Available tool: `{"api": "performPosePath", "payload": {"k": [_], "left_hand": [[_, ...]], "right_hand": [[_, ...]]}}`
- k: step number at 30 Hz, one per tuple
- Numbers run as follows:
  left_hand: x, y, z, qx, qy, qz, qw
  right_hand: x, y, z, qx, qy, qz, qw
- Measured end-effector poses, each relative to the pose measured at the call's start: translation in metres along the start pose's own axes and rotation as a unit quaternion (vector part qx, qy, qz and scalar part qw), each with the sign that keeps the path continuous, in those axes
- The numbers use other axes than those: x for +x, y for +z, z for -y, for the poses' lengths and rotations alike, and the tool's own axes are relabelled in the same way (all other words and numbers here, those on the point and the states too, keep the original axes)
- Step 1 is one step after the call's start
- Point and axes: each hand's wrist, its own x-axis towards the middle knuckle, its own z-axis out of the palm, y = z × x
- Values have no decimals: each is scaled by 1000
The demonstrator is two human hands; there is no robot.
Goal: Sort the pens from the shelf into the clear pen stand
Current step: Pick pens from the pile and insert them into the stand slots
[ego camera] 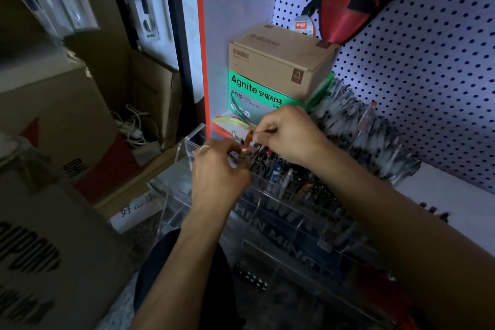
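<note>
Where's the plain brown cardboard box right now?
In the head view, upper centre: the brown box sits on the green Agnite box, against the pegboard wall, behind both hands.

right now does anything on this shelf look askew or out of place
Yes: the brown box sits crooked on the green box, its right corner overhanging. Behind the stand, loose pens lie heaped against the pegboard. Both hands work at the stand's top left.
</note>
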Motion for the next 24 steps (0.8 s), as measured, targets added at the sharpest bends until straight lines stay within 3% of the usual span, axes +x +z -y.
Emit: {"api": "performPosePath", "payload": {"k": [7, 10, 12, 15, 18, 20, 22, 24], "left_hand": [[4, -9, 1, -26, 0, 57, 998], [14, -19, -3, -83, -57, 105, 989], [25, -24, -6, -76, -89, 139, 983], [37, -26, -23, 24, -68, 186, 980], [41, -19, -40, 70, -7, 207, 976], [41, -19, -41, -6, -4, 217, 976], [43, -23, -36, -143, -60, 238, 959], [45, -26, -28, -163, -83, 252, 950]], "right_hand": [[-3, -6, -2, 46, 30, 35, 998], [-16, -29, -8, 47, 49, 69, 995], [-26, -42, -9, 10, 62, 140, 988], [-35, -44, -5, -105, 63, 256, 959], [-33, -34, -1, -122, 40, 230, 965], [-33, -32, 0, -112, 32, 197, 973], [-32, -33, -1, -111, 30, 187, 976], [-32, -35, 0, -110, 28, 190, 975]]}}
